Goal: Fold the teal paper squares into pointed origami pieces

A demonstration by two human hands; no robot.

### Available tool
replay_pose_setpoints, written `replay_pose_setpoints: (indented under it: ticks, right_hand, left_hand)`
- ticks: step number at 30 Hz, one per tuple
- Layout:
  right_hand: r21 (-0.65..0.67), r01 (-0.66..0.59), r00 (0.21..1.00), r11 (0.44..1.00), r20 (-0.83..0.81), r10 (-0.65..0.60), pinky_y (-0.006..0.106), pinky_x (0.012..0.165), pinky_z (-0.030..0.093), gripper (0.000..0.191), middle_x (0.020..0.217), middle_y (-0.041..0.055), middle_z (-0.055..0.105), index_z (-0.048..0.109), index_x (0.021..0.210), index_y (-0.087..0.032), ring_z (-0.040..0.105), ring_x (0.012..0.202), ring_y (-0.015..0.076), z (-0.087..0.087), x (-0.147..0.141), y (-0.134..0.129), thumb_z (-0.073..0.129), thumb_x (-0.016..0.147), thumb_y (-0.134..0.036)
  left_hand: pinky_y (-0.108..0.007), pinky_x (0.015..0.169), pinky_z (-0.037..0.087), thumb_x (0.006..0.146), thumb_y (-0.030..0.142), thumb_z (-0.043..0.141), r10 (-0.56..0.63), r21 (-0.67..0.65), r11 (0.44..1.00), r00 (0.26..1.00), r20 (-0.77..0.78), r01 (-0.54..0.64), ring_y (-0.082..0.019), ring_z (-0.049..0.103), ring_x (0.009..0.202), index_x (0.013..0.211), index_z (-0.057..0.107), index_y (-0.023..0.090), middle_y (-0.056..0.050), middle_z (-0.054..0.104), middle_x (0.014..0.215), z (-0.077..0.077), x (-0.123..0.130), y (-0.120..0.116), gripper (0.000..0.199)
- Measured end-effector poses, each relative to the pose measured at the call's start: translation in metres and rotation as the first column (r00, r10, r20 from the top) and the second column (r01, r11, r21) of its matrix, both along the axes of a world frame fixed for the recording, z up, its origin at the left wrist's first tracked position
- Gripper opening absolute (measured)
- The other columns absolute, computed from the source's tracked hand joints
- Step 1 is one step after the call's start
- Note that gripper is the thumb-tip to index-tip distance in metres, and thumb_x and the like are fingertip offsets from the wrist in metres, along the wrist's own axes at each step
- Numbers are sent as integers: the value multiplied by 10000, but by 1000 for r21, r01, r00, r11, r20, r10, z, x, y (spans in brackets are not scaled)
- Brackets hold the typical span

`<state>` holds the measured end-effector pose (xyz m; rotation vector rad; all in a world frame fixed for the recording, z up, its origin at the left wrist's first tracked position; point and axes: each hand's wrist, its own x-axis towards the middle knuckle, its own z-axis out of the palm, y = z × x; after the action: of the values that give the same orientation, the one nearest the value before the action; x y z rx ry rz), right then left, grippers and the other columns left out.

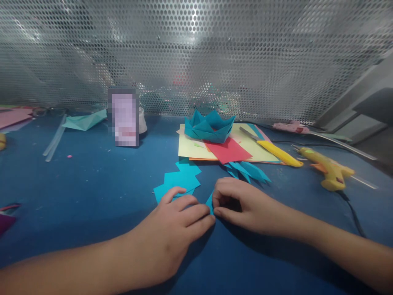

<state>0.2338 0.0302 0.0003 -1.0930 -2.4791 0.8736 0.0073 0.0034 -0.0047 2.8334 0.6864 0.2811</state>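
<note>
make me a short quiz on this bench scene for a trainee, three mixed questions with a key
1. What colour is the paper piece between the left hand and the right hand? a) red b) blue c) yellow
2. True or false: the glue gun lies further right in the picture than the red paper.
3. Fill in: the red paper lies partly over a pale ____ sheet.

Key: 1. b; 2. true; 3. yellow
</note>
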Motion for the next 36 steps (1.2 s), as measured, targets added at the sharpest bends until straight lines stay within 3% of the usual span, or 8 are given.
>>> replay_pose_setpoints:
  ticks: [6,15,22,28,36]
  right_hand:
    - [14,6,1000,1000,-7,-6,229,583,376,97,719,-4,515,538,740,-169,475,670,129,-1,0,-1,555,762,-76]
    - [-73,29,999,997,-24,-31,226,586,400,137,771,-3,520,527,833,-176,476,668,125,-1,1,0,555,763,-62]
    - [-81,19,999,997,-25,-21,229,610,408,132,791,4,522,522,832,-178,474,693,130,2,1,-2,546,775,-62]
    - [-242,7,990,970,-137,-41,228,606,415,46,787,-4,507,504,880,-179,471,682,121,1,7,6,464,882,-158]
    - [-174,20,993,985,-110,-40,216,600,402,127,759,-22,505,480,815,-186,473,665,108,0,7,3,500,804,-61]
  left_hand:
    - [-447,1022,237,775,45,449,-7,30,1000,1000,16,6,-233,520,1076,1240,498,176,-66,594,1225,-2,0,1,485]
    - [-448,987,259,790,86,466,-16,48,999,1000,1,16,-234,512,1059,1244,491,176,-58,604,1194,-1,1,1,463]
    - [-471,978,231,774,62,445,7,9,1000,999,-36,-7,-242,494,1061,1254,474,199,-47,584,1217,0,0,0,500]
    - [-478,981,230,770,62,441,12,-3,1000,999,-40,-12,-251,488,1070,1256,474,200,-44,578,1232,1,0,0,506]
    - [-486,1005,194,780,49,433,6,-26,1000,998,-61,-8,-256,472,1095,1289,453,198,-41,557,1269,3,1,-1,531]
